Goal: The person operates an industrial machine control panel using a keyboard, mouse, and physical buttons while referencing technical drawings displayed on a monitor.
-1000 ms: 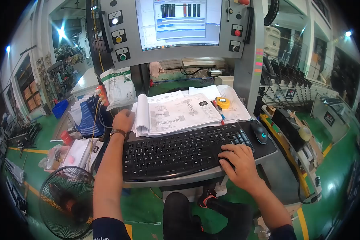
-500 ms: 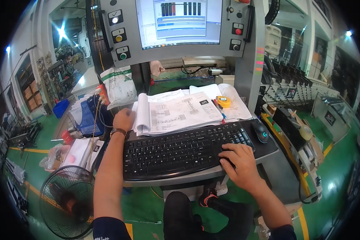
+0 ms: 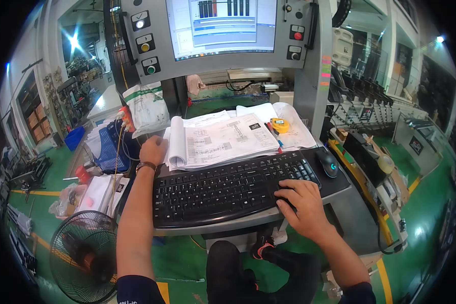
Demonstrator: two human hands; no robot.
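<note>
My right hand [image 3: 303, 205] rests on the number pad of a black keyboard [image 3: 215, 195], fingers apart over the keys and holding nothing. At the left edge of a stack of printed drawings [image 3: 225, 139] lies my left hand [image 3: 153, 150], with a dark band on the wrist. Its fingers bend down beside the rolled-back pages and their tips are hidden. A black mouse [image 3: 327, 163] sits right of the keyboard. On the papers are a yellow tape measure [image 3: 279, 125] and a few pens [image 3: 274, 135].
Above the desk hangs a control panel with a lit screen [image 3: 222, 28] and buttons at both sides. A white bag [image 3: 147, 109] and a blue basket [image 3: 111, 151] stand at left. A fan [image 3: 83, 256] is below left, a shelf cart [image 3: 372, 172] at right.
The whole view has shifted slightly, with the desk and screen a little further left and up. Both hands keep nearly the same places.
</note>
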